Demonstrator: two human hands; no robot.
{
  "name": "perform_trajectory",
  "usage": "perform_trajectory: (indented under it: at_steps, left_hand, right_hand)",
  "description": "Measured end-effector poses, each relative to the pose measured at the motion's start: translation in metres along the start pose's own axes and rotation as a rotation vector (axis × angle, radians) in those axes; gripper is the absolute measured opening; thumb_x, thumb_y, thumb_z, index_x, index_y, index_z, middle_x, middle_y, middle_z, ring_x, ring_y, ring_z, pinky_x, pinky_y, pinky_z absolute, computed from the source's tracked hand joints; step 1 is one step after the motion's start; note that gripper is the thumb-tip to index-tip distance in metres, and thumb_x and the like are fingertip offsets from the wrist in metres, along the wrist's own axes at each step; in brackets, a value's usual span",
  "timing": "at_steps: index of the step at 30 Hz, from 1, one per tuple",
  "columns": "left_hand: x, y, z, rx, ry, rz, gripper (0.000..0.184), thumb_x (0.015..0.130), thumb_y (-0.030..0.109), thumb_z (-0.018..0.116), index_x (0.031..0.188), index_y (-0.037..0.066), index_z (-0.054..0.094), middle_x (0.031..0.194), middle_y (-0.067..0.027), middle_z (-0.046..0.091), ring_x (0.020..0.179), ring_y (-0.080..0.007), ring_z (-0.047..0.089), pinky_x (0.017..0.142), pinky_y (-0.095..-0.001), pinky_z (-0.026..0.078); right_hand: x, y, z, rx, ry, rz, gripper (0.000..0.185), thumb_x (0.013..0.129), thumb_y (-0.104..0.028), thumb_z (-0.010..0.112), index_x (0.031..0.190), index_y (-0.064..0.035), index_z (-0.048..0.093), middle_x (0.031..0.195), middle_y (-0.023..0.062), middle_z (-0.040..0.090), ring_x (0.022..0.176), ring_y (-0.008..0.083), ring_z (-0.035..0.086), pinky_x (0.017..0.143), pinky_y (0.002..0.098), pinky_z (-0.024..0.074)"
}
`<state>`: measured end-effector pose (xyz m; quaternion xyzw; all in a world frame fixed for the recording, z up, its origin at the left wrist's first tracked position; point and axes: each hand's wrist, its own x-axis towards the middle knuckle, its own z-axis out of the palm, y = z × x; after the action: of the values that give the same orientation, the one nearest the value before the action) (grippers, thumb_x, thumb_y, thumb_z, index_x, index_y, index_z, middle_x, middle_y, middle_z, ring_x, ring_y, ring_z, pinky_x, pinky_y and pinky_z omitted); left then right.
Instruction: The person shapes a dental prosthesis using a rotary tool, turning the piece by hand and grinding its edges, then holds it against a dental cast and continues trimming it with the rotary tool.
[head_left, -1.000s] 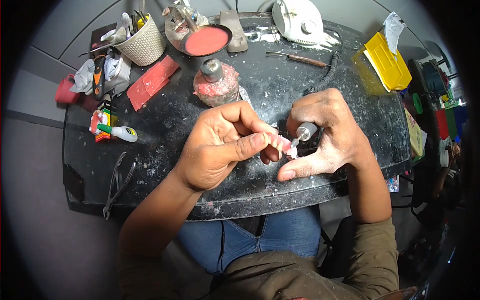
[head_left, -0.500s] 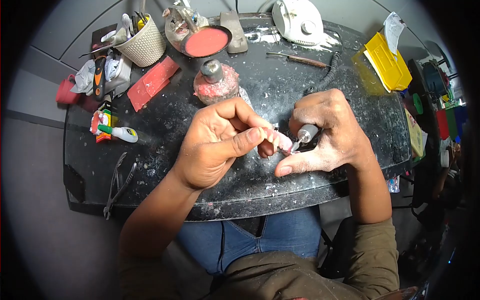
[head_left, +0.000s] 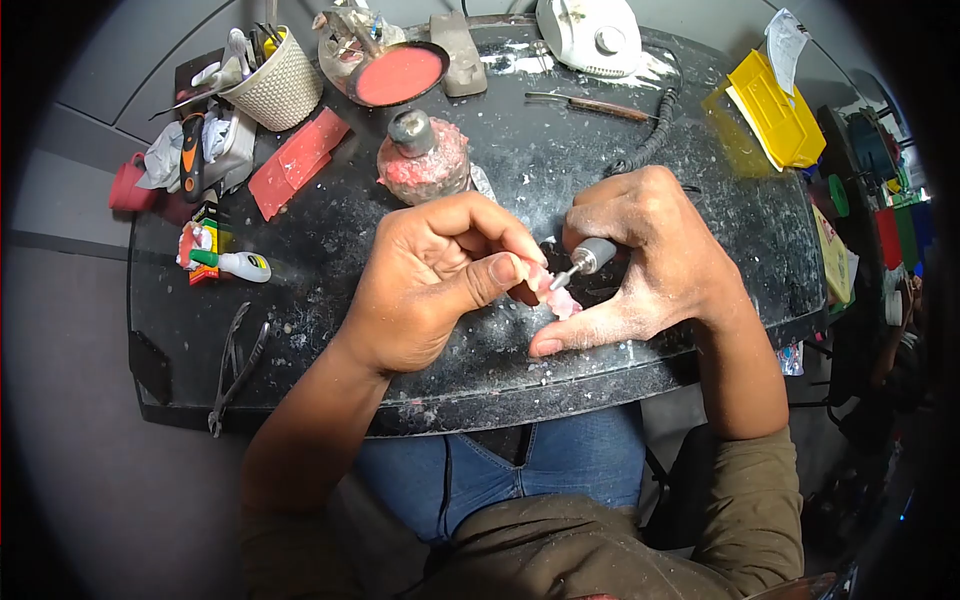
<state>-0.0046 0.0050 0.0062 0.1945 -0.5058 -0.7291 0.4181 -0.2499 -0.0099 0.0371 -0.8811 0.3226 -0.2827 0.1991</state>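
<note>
Between the thumb and fingers of my left hand (head_left: 435, 280) is a small pink and white denture piece (head_left: 558, 300), its free end pointing right. My right hand (head_left: 655, 265) is wrapped round a grey rotary handpiece (head_left: 597, 254). The metal bit of the handpiece points down and left and meets or nearly meets the denture piece. White dust covers the right thumb and fingers. Part of the denture piece is hidden behind my left fingertips.
Behind my hands stand a wax-covered burner (head_left: 425, 160) and a pan of pink wax (head_left: 400, 76). Pink sheets (head_left: 297, 162), a glue bottle (head_left: 245, 266) and pliers (head_left: 238, 368) lie left. A knife (head_left: 590, 105), white machine (head_left: 592, 38) and yellow tray (head_left: 775, 110) are further back.
The denture piece has been turned in my left fingers, and the bit now lies over its toothed part. My right hand has shifted slightly left. The whole view has moved a little.
</note>
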Motion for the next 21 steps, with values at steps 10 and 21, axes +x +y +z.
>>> perform_trajectory:
  at_steps: [10, 21]
  left_hand:
    - [0.0035, -0.003, -0.0018, 0.033, -0.022, 0.132, 0.01, 0.1, 0.005, 0.072, 0.106, -0.002, 0.066, 0.096, -0.0177, 0.074, 0.093, -0.0255, 0.071, 0.092, -0.0422, 0.055]
    - [0.0029, -0.0054, -0.0058, 0.083, -0.082, 0.165, 0.01, 0.097, -0.01, 0.069, 0.107, -0.006, 0.071, 0.103, -0.0156, 0.075, 0.096, -0.0222, 0.075, 0.09, -0.0358, 0.062]
  right_hand:
    - [-0.0021, 0.0049, 0.0026, -0.002, 0.025, -0.033, 0.072, 0.067, -0.059, 0.096, 0.051, -0.0069, 0.049, 0.05, 0.0087, 0.044, 0.045, 0.0288, 0.047, 0.045, 0.0398, 0.0335]
    - [-0.0006, 0.0029, 0.0026, 0.012, 0.017, -0.043, 0.07, 0.067, -0.054, 0.096, 0.053, -0.006, 0.047, 0.051, 0.0085, 0.041, 0.045, 0.0292, 0.046, 0.046, 0.04, 0.0337]
